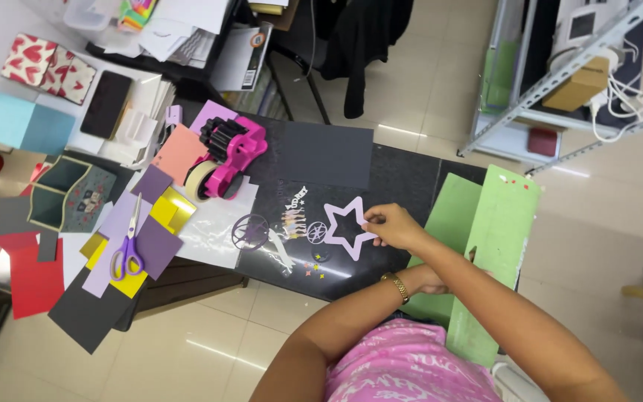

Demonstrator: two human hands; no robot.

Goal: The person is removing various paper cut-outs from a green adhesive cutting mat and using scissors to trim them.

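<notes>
My right hand (392, 225) pinches the right point of a lilac paper star outline (346, 227) that lies flat on the black sheet (403, 182) covering the table. My left hand (429, 279), with a gold watch on its wrist, rests lower down on the edge of a green sheet (452, 212). It is mostly hidden under my right forearm, so its fingers cannot be made out. Left of the star lie small paper cut-outs: a purple round one (251, 231), a smaller dark round one (315, 232) and some tiny pale pieces.
A pink tape dispenser (228, 152) stands at the back left. Purple-handled scissors (129, 249) lie on a pile of purple, yellow and black paper. A long green board (500, 231) lies at the right. Boxes, a dark phone (106, 104) and papers crowd the far left.
</notes>
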